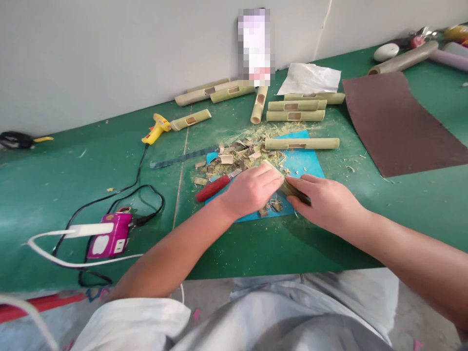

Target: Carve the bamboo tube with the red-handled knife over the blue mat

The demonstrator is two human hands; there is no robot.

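Over the blue sheet (305,168), a short bamboo tube (272,166) lies slantwise between my two hands, partly hidden by the fingers. My left hand (254,187) is closed over its far end. The fingers of my right hand (321,201) are wrapped round the near end, where a dark, shadowed length shows. Beside my left hand rests a red-handled knife (214,187), its blade partly covered. Bamboo chips and shavings (241,155) are heaped just beyond. Another bamboo tube (302,143) with a cut opening lies across the sheet's far edge.
Several notched bamboo tubes (295,116) lie toward the wall, near a propped phone (254,46) with a blurred screen. A brown sheet (402,126) is at right. On the left are a yellow glue gun (157,129), a purple power strip (110,235) and loose cables.
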